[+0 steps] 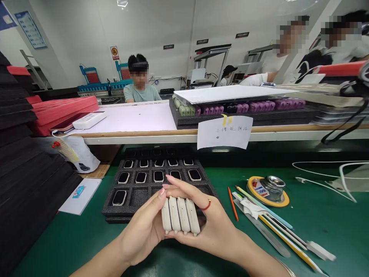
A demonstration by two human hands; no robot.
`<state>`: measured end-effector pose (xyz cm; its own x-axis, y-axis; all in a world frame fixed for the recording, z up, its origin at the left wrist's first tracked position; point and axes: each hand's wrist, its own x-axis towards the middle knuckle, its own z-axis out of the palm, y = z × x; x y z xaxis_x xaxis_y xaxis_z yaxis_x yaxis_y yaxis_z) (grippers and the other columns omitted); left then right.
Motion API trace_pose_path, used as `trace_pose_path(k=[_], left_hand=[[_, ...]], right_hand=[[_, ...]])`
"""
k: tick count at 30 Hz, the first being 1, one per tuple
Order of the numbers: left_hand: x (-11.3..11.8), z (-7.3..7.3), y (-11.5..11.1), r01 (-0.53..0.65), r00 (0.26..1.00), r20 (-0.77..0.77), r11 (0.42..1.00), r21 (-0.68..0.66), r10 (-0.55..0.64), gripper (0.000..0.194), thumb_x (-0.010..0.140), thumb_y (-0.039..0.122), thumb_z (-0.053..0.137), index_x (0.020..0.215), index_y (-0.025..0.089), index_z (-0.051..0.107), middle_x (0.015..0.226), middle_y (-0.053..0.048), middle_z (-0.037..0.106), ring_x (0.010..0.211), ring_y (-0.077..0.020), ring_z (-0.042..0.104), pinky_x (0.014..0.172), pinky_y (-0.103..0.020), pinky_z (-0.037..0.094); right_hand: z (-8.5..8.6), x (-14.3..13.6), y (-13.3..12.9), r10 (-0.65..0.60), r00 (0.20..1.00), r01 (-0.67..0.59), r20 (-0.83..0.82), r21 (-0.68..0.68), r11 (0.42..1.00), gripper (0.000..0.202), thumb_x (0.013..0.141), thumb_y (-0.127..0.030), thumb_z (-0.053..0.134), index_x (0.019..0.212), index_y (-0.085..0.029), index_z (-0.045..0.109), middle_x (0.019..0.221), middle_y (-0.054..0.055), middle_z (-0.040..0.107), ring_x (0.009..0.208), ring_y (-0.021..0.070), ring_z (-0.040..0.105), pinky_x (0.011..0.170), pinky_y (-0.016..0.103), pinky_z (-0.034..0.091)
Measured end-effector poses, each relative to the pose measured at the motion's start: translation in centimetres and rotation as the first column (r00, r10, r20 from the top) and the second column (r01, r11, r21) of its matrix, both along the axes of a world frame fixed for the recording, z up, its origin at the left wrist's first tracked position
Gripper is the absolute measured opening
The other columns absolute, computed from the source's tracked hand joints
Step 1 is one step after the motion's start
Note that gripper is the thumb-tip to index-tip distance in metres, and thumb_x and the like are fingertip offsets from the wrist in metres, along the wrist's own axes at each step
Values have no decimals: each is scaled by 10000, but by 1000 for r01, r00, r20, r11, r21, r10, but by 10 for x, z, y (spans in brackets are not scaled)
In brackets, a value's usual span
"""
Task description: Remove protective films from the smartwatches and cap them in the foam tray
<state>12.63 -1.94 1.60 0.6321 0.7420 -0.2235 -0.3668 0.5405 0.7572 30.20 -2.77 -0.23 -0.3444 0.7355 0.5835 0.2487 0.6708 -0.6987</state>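
A row of several off-white rounded pieces (180, 215) stands side by side between my two hands, just in front of a black foam tray (115, 207). My left hand (144, 227) is closed against the left end of the row. Around the right end and underneath wraps my right hand (213, 219), with a red string on one finger. The tray's compartments hold several watch-like pieces with dark faces and pale frames, such as one at the front left (119, 197). One compartment (138, 197) beside it holds nothing. My hands hide part of the tray.
Right of the tray lie an orange stick (233, 204), tools, pencils and a glass jar in a yellow ring (271, 190). Black foam sheets (29, 184) are stacked at left. A shelf edge (144, 139) crosses behind the tray, and a person (141, 82) sits beyond.
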Motion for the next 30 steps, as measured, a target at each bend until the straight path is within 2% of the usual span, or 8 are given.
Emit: trace_pose_path(k=[5, 10, 14, 18, 24, 26, 28, 30], left_hand=[[2, -4, -1, -40, 992, -116, 992, 123, 54, 427, 854, 550, 647, 1145, 238, 646, 989, -34, 655, 741, -96, 555, 610, -176, 436], [5, -4, -2, -3, 964, -248, 941, 339, 93, 512, 745, 290, 813, 1195, 238, 575, 1074, -47, 641, 1004, -200, 597, 873, -310, 497], [6, -2, -5, 60, 959, -282, 937, 343, 42, 624, 691, 175, 825, 1232, 239, 520, 1082, -47, 625, 961, -199, 605, 820, -313, 515], [4, 0, -7, 65, 960, -279, 946, 318, 28, 670, 670, 175, 842, 1244, 241, 503, 1087, -53, 616, 975, -213, 618, 787, -301, 521], [-8, 11, -2, 310, 885, -450, 873, 377, -119, 923, 629, 112, 848, 1406, 308, 391, 1156, -38, 641, 1084, -241, 617, 855, -323, 513], [-12, 13, 2, 341, 836, -547, 818, 464, -39, 627, 721, 97, 757, 1287, 276, 552, 1055, -11, 691, 993, -211, 640, 842, -305, 502], [-14, 14, 7, 366, 765, -636, 743, 560, 102, 188, 837, 108, 610, 975, 204, 693, 856, 7, 699, 805, -167, 634, 741, -264, 483], [-16, 13, 14, 334, 726, -648, 707, 624, 230, 205, 927, 189, 517, 818, 176, 689, 760, 1, 675, 717, -150, 607, 688, -253, 464]], right_hand=[[-1, -5, 0, -11, 999, 12, -32, 40, 999, 1012, 723, -160, 821, 1529, -356, 241, 1244, 4, 684, 1165, 216, 647, 1061, 346, 494], [-5, -7, 2, -8, 999, 13, -44, 94, 996, 925, 797, -159, 717, 1552, -311, 204, 1234, 19, 695, 1178, 226, 643, 1099, 398, 469], [-7, -6, 2, 23, 995, -17, -100, 62, 998, 953, 809, -353, 771, 1563, -279, 193, 1222, 59, 710, 1242, 277, 606, 1145, 459, 418], [-7, -6, 0, 12, 993, -7, -115, 42, 999, 973, 785, -304, 803, 1557, -262, 213, 1224, 72, 708, 1234, 277, 616, 1131, 447, 445], [-1, -3, -5, -40, 991, 49, -128, 69, 996, 957, 743, -245, 830, 1529, -290, 285, 1410, 94, 582, 1204, 281, 638, 1130, 468, 447], [1, -2, -6, -38, 988, 52, -151, 86, 995, 977, 750, -228, 822, 1540, -305, 252, 1352, 73, 627, 1181, 269, 653, 1111, 458, 471], [1, -1, -6, -34, 987, 50, -154, 100, 994, 1026, 759, -207, 812, 1563, -289, 181, 1236, 56, 699, 1153, 259, 669, 1098, 444, 488], [2, 0, -7, -44, 990, 58, -137, 104, 993, 1047, 753, -186, 816, 1568, -283, 165, 1211, 53, 712, 1147, 253, 672, 1091, 420, 497]])
